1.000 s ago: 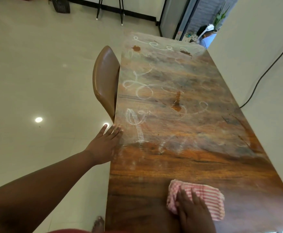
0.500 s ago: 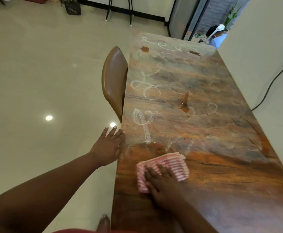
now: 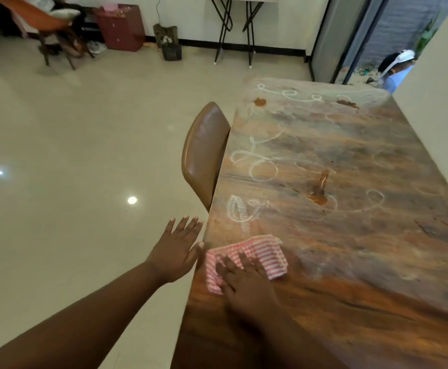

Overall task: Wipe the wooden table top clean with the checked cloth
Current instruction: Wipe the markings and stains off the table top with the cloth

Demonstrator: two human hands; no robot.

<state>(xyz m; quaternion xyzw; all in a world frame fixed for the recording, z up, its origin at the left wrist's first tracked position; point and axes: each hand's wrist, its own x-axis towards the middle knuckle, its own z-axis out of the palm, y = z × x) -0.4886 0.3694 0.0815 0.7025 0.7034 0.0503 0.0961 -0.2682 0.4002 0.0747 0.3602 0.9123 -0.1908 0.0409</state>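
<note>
Here, the right hand [image 3: 246,286] presses flat on the checked cloth [image 3: 246,258] at the table's [image 3: 363,262] left edge, the left hand [image 3: 176,253] spread open beside it, with chalk loops [image 3: 254,162] and brown spills [image 3: 318,191] beyond unwiped.

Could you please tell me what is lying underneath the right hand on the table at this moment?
The right hand presses flat on the checked cloth, which lies on the wooden table top by its left edge. The wood under the cloth is covered, so any marks there cannot be seen.
</note>
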